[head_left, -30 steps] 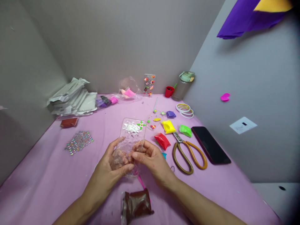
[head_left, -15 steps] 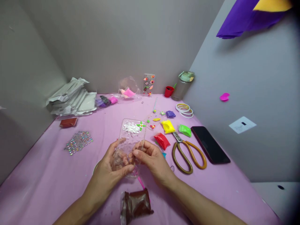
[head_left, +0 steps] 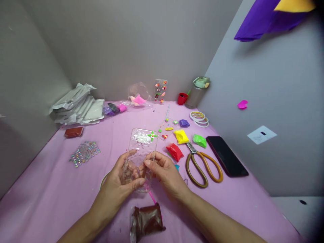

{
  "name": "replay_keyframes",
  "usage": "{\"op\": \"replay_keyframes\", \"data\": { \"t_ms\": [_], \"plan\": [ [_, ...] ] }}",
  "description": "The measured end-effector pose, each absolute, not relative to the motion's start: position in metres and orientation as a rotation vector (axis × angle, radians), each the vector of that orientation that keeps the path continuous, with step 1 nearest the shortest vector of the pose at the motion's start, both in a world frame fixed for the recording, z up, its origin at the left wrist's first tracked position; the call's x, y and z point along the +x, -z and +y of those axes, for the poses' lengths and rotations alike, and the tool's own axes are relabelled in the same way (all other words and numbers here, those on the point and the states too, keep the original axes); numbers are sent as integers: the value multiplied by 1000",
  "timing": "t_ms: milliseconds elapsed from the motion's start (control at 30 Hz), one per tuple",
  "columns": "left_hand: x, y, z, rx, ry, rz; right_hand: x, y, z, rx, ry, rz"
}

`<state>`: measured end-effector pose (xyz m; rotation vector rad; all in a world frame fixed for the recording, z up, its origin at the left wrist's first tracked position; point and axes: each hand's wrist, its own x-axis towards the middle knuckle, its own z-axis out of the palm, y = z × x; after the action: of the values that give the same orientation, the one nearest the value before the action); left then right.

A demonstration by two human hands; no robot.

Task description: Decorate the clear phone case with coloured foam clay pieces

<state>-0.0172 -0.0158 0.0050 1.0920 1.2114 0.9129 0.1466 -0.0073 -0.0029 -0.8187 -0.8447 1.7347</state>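
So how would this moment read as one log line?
left hand: holding clear case | right hand: at case's right side | on case: white patch, green-petalled flower | nearby: brown packet, scissors

Looks like a clear phone case [head_left: 143, 151], rectangular, with rounded corners and a raised rim. Bears a clump of white, pointed pieces [head_left: 141, 137] near the far end and, just beside that, a green flower [head_left: 152, 136] with an orange centre at the right corner. Points lengthwise away, held between left grip [head_left: 118, 177] and right grip [head_left: 163, 169].
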Motion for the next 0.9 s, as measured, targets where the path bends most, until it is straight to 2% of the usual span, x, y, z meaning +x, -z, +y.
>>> {"op": "replay_keyframes", "data": {
  "t_ms": [900],
  "plan": [
    [-21, -4, -13, 1091, -834, 1156, 150, 4, -3, -827, -1800, -865]
  ]
}}
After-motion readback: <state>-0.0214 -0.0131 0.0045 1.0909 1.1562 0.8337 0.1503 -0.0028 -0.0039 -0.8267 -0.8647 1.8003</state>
